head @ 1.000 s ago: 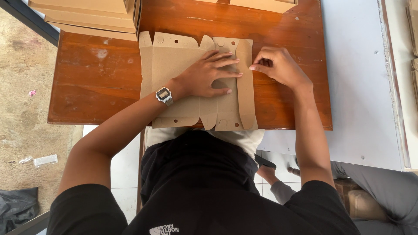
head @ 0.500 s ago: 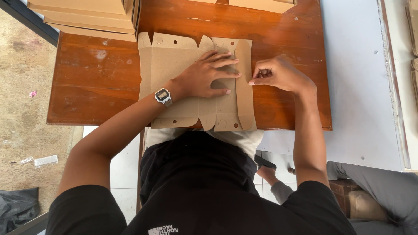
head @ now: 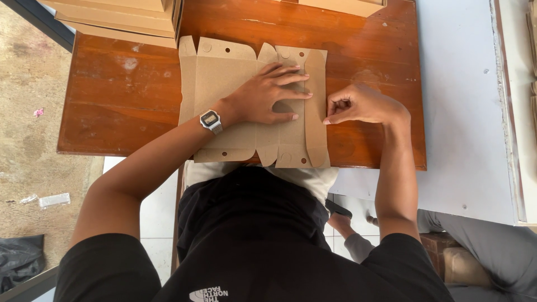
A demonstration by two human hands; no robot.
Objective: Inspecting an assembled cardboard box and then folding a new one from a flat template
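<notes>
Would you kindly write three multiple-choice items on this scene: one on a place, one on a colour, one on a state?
1. Where does the left hand rest?
A. flat on the cardboard blank
B. on the stacked cardboard at the table's far left corner
C. in the person's lap

2. What colour is the wooden table?
A. white
B. reddish brown
C. green

3. How does the right hand look?
A. spread flat, palm up
B. curled, fingertips at the blank's right edge
C. lifted clear of the table

Answers: 1 A, its fingers are spread on the blank's middle; 2 B, the bare top shows reddish brown; 3 B, its fingers bend in at the narrow right flap.
</notes>
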